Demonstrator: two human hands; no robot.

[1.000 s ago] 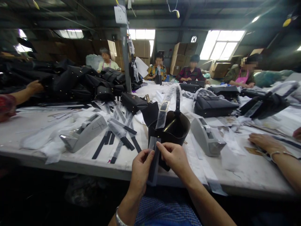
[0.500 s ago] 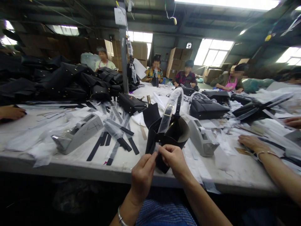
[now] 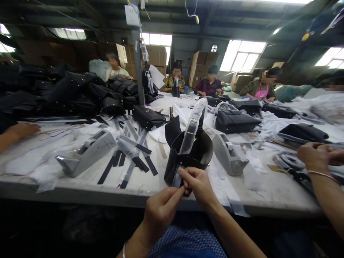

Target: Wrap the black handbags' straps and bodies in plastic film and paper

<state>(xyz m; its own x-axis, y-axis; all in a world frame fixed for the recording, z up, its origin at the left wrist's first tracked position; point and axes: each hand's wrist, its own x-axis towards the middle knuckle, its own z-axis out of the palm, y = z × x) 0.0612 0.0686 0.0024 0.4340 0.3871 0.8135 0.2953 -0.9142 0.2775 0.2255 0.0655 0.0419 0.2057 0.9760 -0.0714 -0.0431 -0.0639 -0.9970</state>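
A black handbag [image 3: 172,165] stands at the table's front edge with its flap folded back and its top open. Its buckled strap [image 3: 191,127] rises above it, wrapped in clear plastic. Against the front of the bag lies a clear plastic strip [image 3: 177,178]. My left hand [image 3: 162,209] pinches the lower end of this strip between thumb and forefinger. Just above, my right hand [image 3: 197,182] is closed, its thumb and fingertips pinching the strip's edge against the bag. Fingers partly cover the strip, so its full length cannot be seen.
Grey tape dispensers flank the bag, one on the left [image 3: 86,152] and one on the right [image 3: 231,154]. Black strap pieces [image 3: 134,157] in plastic lie to the left. A heap of black bags [image 3: 72,89] rises behind. Co-workers' hands [image 3: 317,157] move at the right.
My left hand has moved down and slightly left, and the plastic strip now stretches lower along the bag's front. My right hand has stayed near the bag. The co-worker's hand at right has lifted.
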